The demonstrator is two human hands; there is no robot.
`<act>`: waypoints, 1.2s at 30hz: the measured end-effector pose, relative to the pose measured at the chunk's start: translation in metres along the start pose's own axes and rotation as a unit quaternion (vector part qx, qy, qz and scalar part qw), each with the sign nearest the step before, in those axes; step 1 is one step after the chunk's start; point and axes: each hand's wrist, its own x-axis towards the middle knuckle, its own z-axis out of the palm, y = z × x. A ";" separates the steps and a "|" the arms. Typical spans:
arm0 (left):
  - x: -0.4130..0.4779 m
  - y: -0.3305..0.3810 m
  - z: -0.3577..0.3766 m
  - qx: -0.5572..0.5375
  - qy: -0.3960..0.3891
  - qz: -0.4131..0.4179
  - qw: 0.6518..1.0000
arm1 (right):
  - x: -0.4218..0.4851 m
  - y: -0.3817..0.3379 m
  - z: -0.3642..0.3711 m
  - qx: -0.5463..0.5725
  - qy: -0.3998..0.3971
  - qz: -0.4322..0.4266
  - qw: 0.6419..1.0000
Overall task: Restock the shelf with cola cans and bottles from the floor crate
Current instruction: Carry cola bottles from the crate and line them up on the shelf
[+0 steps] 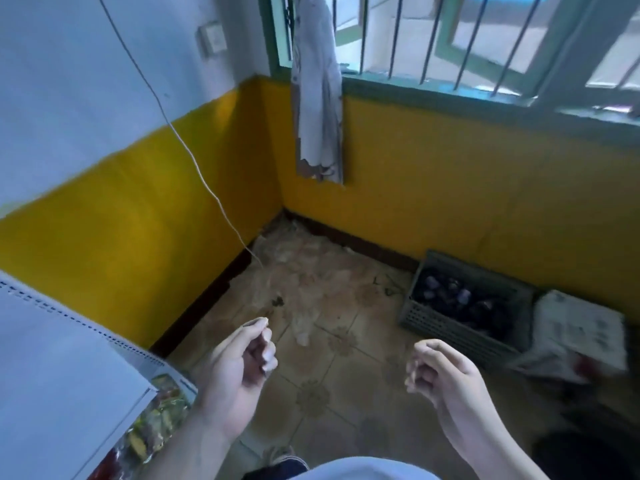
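One grey slatted crate (450,329) sits on the floor at the far right, pushed against the foot of the yellow wall (450,188). Dark cola bottles and cans (460,299) fill it, too blurred to count or tell apart. Just beside the crate on its right lies a crumpled sheet of printed paper (578,330), and its near edge overlaps something red that cannot be made out.

Both hands hang in the air, near the camera and well apart from the crate. The left hand (242,362) is loosely curled, fingers folded toward the palm with the thumb lying over them, and it holds nothing. The right hand (440,372) is also loosely curled, knuckles up, with nothing in it.

At the near left stands the white shelf (52,358), with a perforated strip running along its edge. Colourful snack packets (156,420) show on a lower level beneath it.

Between the hands and the corner stretches a patterned tile floor (329,341), stained and dusty toward the far corner. A thin white cord (194,161) hangs slanting down across the left wall to the floor. Above the yellow band a light switch (213,39) is mounted on the pale upper wall. A grey curtain (318,98) with a ragged hem hangs beside the barred window (433,39) at the far right. A shoe (280,455) and a white shirt (363,471) show at the bottom edge
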 end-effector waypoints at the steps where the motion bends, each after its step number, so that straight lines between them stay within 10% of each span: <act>1: 0.007 -0.005 0.014 0.006 -0.008 -0.017 1.000 | -0.002 -0.002 -0.013 0.017 0.021 -0.006 1.000; 18: 0.167 -0.090 0.239 0.114 -0.159 -0.192 0.962 | 0.073 -0.036 -0.144 0.126 0.280 0.074 0.949; 36: 0.323 -0.176 0.448 0.220 -0.214 -0.236 0.922 | 0.205 -0.103 -0.253 0.156 0.330 0.139 0.920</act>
